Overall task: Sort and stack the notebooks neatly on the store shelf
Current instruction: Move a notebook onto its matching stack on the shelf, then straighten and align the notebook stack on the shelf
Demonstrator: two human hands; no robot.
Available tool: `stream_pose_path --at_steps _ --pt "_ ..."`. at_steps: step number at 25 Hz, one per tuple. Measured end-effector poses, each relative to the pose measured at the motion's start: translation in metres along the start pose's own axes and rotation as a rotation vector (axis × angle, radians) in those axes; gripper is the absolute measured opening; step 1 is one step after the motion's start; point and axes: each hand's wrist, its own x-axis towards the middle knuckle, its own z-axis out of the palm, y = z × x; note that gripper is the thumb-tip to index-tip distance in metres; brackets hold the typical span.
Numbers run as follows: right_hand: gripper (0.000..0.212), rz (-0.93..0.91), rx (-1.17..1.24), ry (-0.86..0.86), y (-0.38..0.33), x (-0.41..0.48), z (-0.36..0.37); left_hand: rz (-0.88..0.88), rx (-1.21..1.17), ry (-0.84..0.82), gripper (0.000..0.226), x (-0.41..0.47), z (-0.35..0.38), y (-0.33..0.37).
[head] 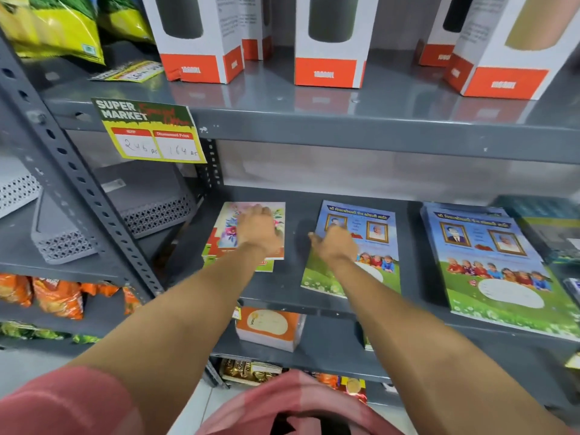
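On the grey middle shelf [292,277] lie three groups of notebooks. At the left is a small uneven pile with a floral-cover notebook [230,227] on top; my left hand [257,230] rests flat on it, fingers spread. In the middle lies a blue-and-green notebook [373,268] with portraits and children on its cover; my right hand [335,246] presses on its left part, thumb pointing left. At the right sits a stack of the same blue-and-green notebooks [492,265]. Neither hand grips anything.
White-and-orange bottle boxes [329,70] stand on the shelf above, whose front edge bears a yellow price tag [157,136]. Dark books [546,227] lie at the far right. An orange pad stack [266,328] sits on the shelf below. Grey perforated baskets [147,202] and snack bags [56,296] fill the left rack.
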Motion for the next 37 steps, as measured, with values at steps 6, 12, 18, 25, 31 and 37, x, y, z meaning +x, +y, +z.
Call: stream_pose_path --at_steps 6,12,18,25,31,37 --pt "0.083 0.341 -0.263 -0.019 0.103 0.001 -0.014 -0.013 -0.291 -0.336 0.062 -0.034 0.035 0.112" --pt "0.086 0.283 -0.017 -0.051 0.129 0.006 -0.026 -0.213 -0.695 -0.398 0.041 -0.004 0.041 0.111" --pt "0.064 0.108 0.225 0.034 0.139 0.028 -0.088 -0.213 -1.279 -0.071 0.022 0.01 0.012 0.138" --pt "0.071 0.189 0.047 0.372 0.257 0.028 -0.192 -0.142 -1.385 -0.235 0.012 -0.03 0.002 0.287" --pt "0.081 0.314 -0.108 0.2 0.34 0.004 -0.172 -0.027 -0.628 -0.34 0.052 -0.067 0.012 0.333" --pt "0.089 0.535 0.405 0.042 0.374 0.041 -0.21 -0.203 -1.232 -0.662 0.083 -0.044 0.017 0.334"
